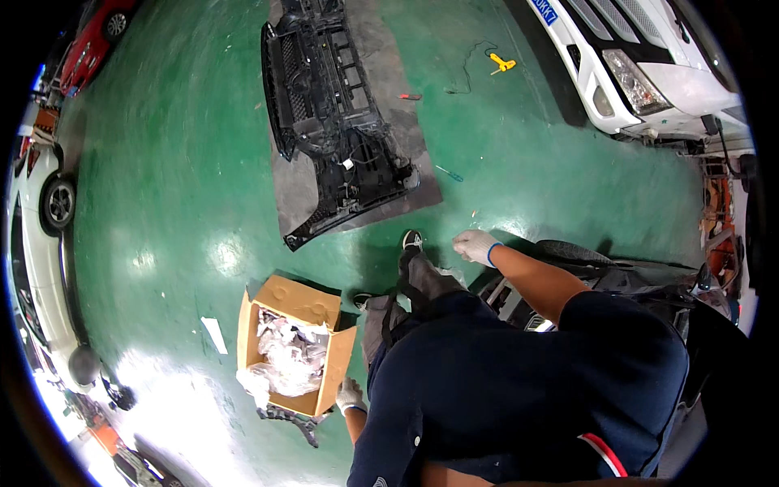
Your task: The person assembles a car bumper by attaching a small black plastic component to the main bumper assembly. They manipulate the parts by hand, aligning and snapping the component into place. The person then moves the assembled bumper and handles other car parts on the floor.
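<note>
My left hand (350, 396), in a pale knit work glove, hangs low beside the right wall of an open cardboard box (294, 299). Its fingers look loosely extended, with nothing visible in them; whether they touch the box is unclear. Crumpled clear plastic wrapping (288, 357) fills the box and spills over its near left corner. Out to the right, above the floor, my right hand (475, 247) wears a matching glove. Its fingers are curled in, and nothing shows in its grip. Ahead, a black car bumper assembly (337, 122) lies on a grey mat (410, 174).
A red-handled tool (410, 97) and a thin screwdriver (450, 174) lie nearby. Farther off is a yellow corded glue gun (503, 63). White vehicles (649, 81) flank the green floor. Dark car parts (584, 264) stand at my right, and a white sheet (214, 335) lies left of the box.
</note>
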A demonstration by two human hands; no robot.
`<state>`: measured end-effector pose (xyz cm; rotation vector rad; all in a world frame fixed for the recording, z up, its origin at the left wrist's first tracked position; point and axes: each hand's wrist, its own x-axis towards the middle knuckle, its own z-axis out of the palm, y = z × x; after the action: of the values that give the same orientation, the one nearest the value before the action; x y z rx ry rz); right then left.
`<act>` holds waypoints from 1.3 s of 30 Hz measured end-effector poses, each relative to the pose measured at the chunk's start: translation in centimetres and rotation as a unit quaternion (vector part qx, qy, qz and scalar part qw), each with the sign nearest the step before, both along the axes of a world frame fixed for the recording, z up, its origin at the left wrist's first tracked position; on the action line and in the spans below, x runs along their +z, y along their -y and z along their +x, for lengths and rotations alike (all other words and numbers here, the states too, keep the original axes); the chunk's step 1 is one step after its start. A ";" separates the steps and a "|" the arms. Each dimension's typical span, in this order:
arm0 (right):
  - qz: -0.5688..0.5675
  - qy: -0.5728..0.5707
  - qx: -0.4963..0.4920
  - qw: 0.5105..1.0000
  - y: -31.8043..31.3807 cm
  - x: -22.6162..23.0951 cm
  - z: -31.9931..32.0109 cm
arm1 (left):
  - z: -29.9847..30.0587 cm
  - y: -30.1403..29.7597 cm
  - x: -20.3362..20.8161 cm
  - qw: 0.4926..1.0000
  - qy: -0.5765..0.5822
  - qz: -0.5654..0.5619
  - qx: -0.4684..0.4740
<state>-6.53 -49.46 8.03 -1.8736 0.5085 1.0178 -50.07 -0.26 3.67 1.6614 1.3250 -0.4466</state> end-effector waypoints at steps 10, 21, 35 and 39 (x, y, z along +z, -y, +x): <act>-0.125 0.041 0.197 0.972 -1.2 2.1 -5.0 | -0.3 -3.3 3.9 0.933 0.055 -0.119 0.335; -0.140 0.155 0.281 0.937 1.0 0.8 -15.1 | -5.4 -7.3 -1.8 0.899 0.034 -0.207 0.385; -0.245 0.254 0.516 0.780 8.6 -4.6 -0.4 | -1.1 1.7 -0.4 0.929 0.099 -0.177 0.310; -0.125 0.071 0.168 0.975 4.1 -2.3 5.2 | -6.4 6.2 0.8 0.958 0.064 -0.141 0.240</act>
<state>-1.28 -53.58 5.69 -2.2926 0.2470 1.0634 -56.51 -6.50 4.44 1.0678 1.4349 -0.2191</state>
